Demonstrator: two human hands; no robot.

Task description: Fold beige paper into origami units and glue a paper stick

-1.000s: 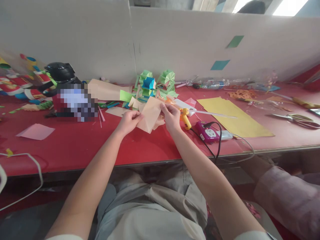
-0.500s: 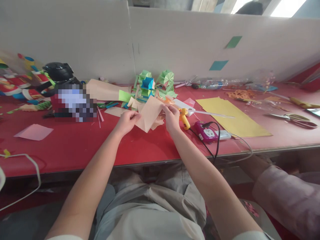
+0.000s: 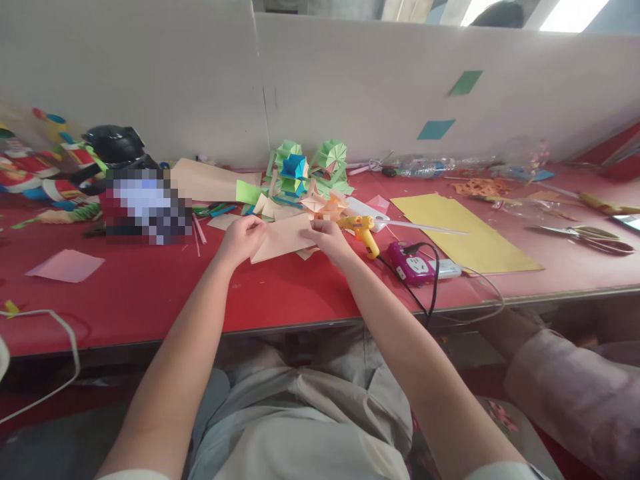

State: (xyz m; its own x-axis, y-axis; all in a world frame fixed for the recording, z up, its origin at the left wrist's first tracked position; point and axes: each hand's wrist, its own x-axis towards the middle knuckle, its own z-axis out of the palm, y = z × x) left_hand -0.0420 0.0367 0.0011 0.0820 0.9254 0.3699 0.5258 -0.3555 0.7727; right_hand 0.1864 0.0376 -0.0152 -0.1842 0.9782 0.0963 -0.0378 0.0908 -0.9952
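A light tan sheet of paper is stretched between my two hands above the red table. My left hand pinches its left edge, and my right hand grips it at the right. Behind the sheet lies a pile of folded orange and cream paper pieces. Green folded paper models and a blue folded piece stand farther back. Just right of my right hand is a yellow glue gun with a clear glue stick.
A purple power socket with cables sits near the table's front edge, beside a yellow sheet. Scissors lie at the right, pink paper at the left. Another person's arm is at the lower right.
The tan sheet has turned from a tilted position to a flatter, more level one. Both hands have shifted slightly left, and the glue gun's rear is now uncovered.
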